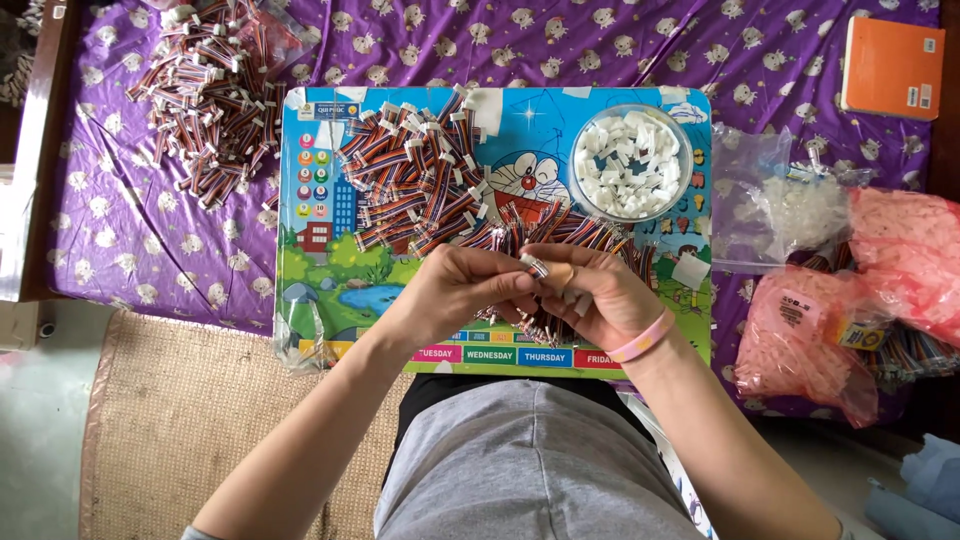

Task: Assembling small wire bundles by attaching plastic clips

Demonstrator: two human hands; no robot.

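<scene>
From my seat I see both hands meeting over the near edge of the cartoon board (pixel 330 270). My left hand (pixel 462 287) pinches narrow, thumb and forefinger closed on the end of a small wire lead (pixel 537 265), whose white connector tip shows between the two hands. My right hand (pixel 597 295), at 3 o'clock from the left and touching it, is curled around the same lead from below; a pink wristband (pixel 645 338) sits on that wrist.

The lead sits just at 6 o'clock from the loose heap of striped wire leads (pixel 420 185) that covers the middle of the board. At 1 o'clock from the hands stands a clear round bowl (pixel 583 195) filled with white plastic housings (pixel 630 160) (too small to tell apart singly). A second pile of leads (pixel 210 95) lies off the board at 10 o'clock, on the purple patterned cloth (pixel 130 230). Pink plastic bags (pixel 810 340) lie at 3 o'clock, and an orange book (pixel 892 67) at 2 o'clock, well apart.
</scene>
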